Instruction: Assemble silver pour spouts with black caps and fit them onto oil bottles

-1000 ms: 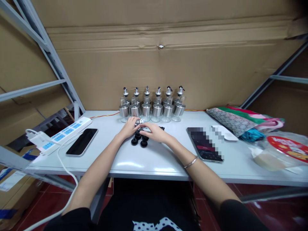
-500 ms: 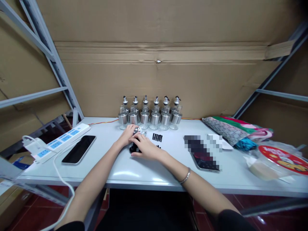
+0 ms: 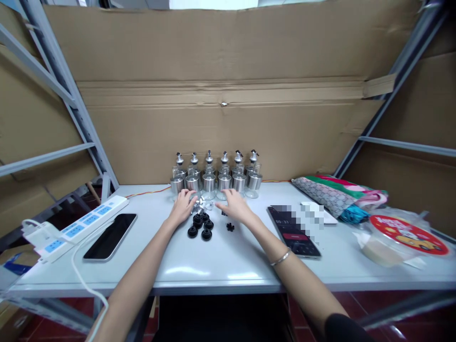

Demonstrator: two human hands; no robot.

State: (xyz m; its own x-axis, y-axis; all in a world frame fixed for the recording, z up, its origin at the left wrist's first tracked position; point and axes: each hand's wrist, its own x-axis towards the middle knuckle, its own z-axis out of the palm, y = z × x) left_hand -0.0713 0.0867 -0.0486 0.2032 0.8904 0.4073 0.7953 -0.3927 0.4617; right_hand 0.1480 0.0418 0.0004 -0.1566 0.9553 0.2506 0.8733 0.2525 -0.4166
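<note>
My left hand lies at the left side of a small group of shiny silver parts, fingers stretched out, with no held thing visible. On the other side of these parts is my right hand, thumb and fingers apart, also with nothing visible in it. It covers most of some small black pieces. Several round black stoppers sit in a cluster in front of the silver parts. A small black toothed piece rests below my right hand. Behind both hands stand glass bottles with steel bands.
Bottles with silver pour spouts form the back row by the cardboard wall. Left are a power strip and a phone. Right are another phone, folded fabric and a red-lidded plastic tub.
My hands have moved apart, the right one rightward and forward over the black pieces. The black stoppers and silver parts between them are now uncovered. The head view has tilted up.
</note>
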